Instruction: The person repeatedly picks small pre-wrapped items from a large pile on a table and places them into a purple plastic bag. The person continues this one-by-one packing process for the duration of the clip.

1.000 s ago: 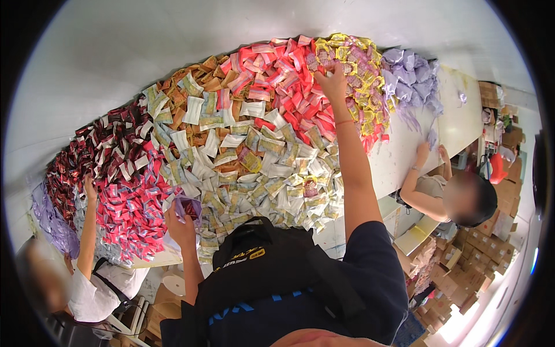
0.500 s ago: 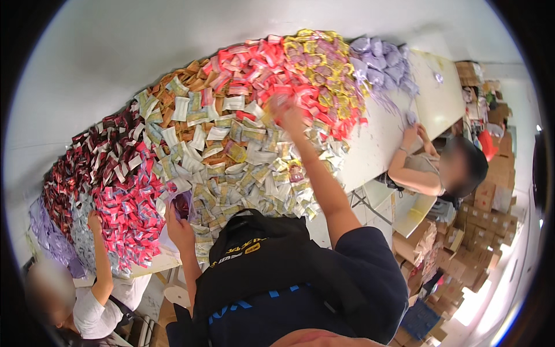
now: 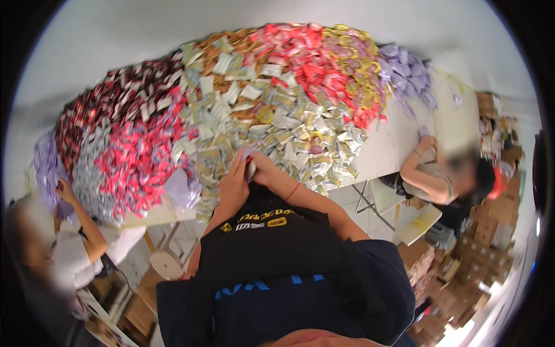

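Close in front of my chest, my left hand (image 3: 233,184) and my right hand (image 3: 268,174) meet with fingers closed around a light purple bag (image 3: 247,152). Only a small part of the bag shows between the fingers; its mouth and contents are hidden. Just beyond lies a spread of small white and pale green packets (image 3: 283,136), partly under my hands. Another purple bag (image 3: 181,186) rests at the near table edge, left of my left hand.
Heaps of dark red packets (image 3: 121,92), pink packets (image 3: 136,156), red packets (image 3: 292,46) and yellow packets (image 3: 350,55) cover the table. Purple bundles (image 3: 407,75) lie at right. Co-workers sit on both sides. A round stool (image 3: 166,264) stands left; cardboard boxes (image 3: 485,231) are stacked right.
My right hand has come back from the red packets to my left hand. My left hand has moved right, and both now hold the purple bag near my chest. The view has shifted.
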Demonstrator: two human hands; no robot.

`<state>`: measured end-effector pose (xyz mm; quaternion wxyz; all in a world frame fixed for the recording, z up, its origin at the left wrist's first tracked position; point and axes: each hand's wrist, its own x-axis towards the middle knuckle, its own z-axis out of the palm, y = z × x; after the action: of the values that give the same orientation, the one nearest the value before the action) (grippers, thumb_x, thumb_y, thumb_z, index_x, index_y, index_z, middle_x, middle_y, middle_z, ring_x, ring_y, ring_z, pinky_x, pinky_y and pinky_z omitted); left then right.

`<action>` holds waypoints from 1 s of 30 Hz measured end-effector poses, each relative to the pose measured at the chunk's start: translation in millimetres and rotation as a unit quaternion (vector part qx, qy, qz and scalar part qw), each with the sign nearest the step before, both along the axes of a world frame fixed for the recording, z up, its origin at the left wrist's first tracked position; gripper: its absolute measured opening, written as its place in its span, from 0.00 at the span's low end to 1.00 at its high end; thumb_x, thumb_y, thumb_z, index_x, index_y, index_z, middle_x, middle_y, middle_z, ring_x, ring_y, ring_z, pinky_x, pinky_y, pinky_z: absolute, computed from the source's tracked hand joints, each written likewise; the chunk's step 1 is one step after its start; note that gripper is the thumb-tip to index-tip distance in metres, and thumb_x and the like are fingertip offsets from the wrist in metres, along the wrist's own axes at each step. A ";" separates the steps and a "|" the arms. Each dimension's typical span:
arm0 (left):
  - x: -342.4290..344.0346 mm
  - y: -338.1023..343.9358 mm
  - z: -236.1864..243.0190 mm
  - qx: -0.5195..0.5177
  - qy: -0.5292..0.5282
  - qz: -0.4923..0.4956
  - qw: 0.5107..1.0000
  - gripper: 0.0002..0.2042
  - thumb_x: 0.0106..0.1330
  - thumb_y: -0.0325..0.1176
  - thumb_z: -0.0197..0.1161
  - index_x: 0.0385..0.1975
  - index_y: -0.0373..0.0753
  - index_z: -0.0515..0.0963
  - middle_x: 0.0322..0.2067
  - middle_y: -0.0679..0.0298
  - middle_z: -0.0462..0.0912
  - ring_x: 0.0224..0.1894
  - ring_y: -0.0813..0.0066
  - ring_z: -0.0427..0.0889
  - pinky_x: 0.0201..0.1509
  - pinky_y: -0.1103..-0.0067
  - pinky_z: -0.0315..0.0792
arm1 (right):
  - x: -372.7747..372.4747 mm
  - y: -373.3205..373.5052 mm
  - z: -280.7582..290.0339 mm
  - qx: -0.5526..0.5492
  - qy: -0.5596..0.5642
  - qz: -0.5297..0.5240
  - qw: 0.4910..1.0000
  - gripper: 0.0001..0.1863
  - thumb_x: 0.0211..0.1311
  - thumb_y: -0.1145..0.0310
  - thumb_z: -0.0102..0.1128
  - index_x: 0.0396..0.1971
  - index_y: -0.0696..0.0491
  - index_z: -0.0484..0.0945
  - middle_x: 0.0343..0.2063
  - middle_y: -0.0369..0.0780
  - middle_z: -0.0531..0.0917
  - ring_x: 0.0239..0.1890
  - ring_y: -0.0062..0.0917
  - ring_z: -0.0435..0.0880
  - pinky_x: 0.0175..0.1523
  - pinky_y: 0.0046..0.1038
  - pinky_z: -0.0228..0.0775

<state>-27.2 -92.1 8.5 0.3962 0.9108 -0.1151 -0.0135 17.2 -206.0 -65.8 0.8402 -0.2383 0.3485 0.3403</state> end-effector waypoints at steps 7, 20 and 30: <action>-3.4 7.1 -4.3 -0.037 0.018 0.026 0.999 0.27 0.46 0.17 0.49 0.52 0.36 0.66 0.60 0.64 0.63 0.44 0.56 0.76 0.37 0.69 0.73 | -22.7 -23.0 63.3 -0.131 -0.207 0.098 0.965 0.10 0.53 0.70 0.52 0.34 0.58 0.76 0.29 0.39 0.81 0.35 0.28 0.79 0.40 0.28 0.71; 19.6 15.4 -34.7 -0.100 0.065 -0.045 0.992 0.27 0.48 0.17 0.46 0.51 0.43 0.71 0.57 0.68 0.68 0.51 0.62 0.74 0.47 0.73 0.73 | -2.8 -62.2 69.3 -0.582 -0.581 0.254 0.509 0.17 0.46 0.78 0.57 0.40 0.56 0.76 0.33 0.45 0.80 0.22 0.34 0.78 0.28 0.31 0.70; 4.2 56.5 -83.2 -0.243 0.281 0.139 0.918 0.23 0.56 0.35 0.59 0.52 0.36 0.65 0.48 0.53 0.72 0.46 0.60 0.76 0.47 0.74 0.70 | 24.7 -70.6 -19.0 -0.535 -0.548 0.336 0.549 0.11 0.48 0.69 0.64 0.31 0.56 0.76 0.20 0.43 0.79 0.22 0.33 0.78 0.29 0.29 0.68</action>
<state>-23.1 -35.6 -74.7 0.6191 0.7522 0.1293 -0.1849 41.9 -276.5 -84.8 0.4101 -0.8837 -0.1669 0.1517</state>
